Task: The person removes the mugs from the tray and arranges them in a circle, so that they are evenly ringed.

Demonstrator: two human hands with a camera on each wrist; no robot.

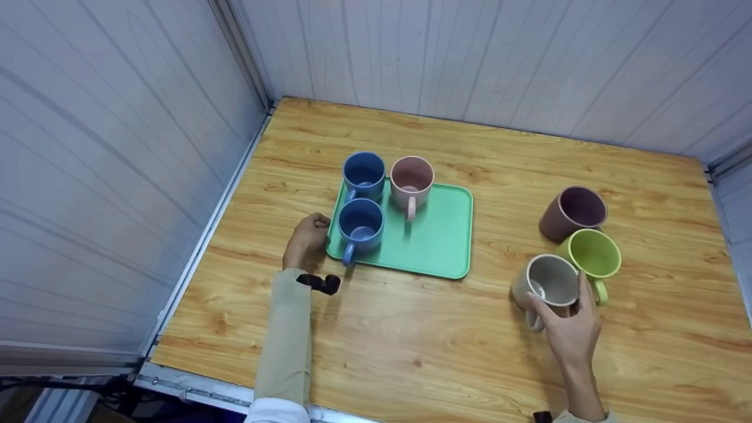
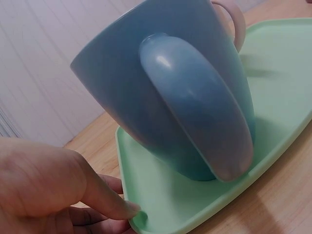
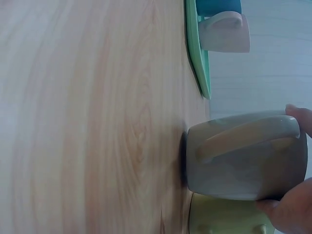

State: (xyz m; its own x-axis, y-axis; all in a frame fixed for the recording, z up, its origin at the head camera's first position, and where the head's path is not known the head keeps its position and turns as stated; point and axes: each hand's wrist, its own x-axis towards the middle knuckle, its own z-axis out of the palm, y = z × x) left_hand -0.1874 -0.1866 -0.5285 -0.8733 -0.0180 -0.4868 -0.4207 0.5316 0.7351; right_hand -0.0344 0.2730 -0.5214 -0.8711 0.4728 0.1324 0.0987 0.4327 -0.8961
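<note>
My left hand (image 1: pixel 308 236) pinches the left edge of a green tray (image 1: pixel 437 247); the left wrist view has the thumb (image 2: pixel 119 207) over its corner rim. Closest to that hand on the tray stands a blue mug (image 1: pixel 361 226), its handle toward me. Behind it are another blue mug (image 1: pixel 364 176) and a pink mug (image 1: pixel 412 182). On the right, my right hand (image 1: pixel 574 335) grips a grey mug (image 1: pixel 546 282) near its rim, thumb and fingers on opposite sides. Its handle (image 3: pixel 248 136) points toward me, between thumb and fingers.
A yellow-green mug (image 1: pixel 593 255) stands right beside the grey one, with a dark mauve mug (image 1: pixel 570 214) behind it. White panel walls (image 1: pixel 470 64) border the wooden table (image 1: pixel 399 341) at the back and sides.
</note>
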